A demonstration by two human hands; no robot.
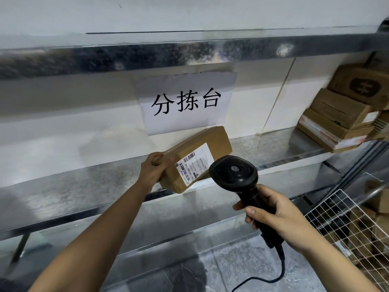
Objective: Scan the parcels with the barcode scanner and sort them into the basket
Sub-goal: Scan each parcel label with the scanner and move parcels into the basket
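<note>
A brown cardboard parcel [212, 142] with a white barcode label [192, 165] lies tilted at the front edge of the metal shelf [84, 186]. My left hand [152, 169] grips the parcel's left end, thumb on top. My right hand [277, 218] holds the black barcode scanner [235, 171] by its handle. The scanner's head sits just right of the label and covers the parcel's lower right corner. Its black cable [273, 277] hangs down below my hand.
A white wire basket [328, 209] holding several brown parcels stands at the lower right. A stack of cardboard boxes [345, 114] fills the shelf's right end. A paper sign [185, 102] hangs from the upper shelf rail [147, 57] above the parcel.
</note>
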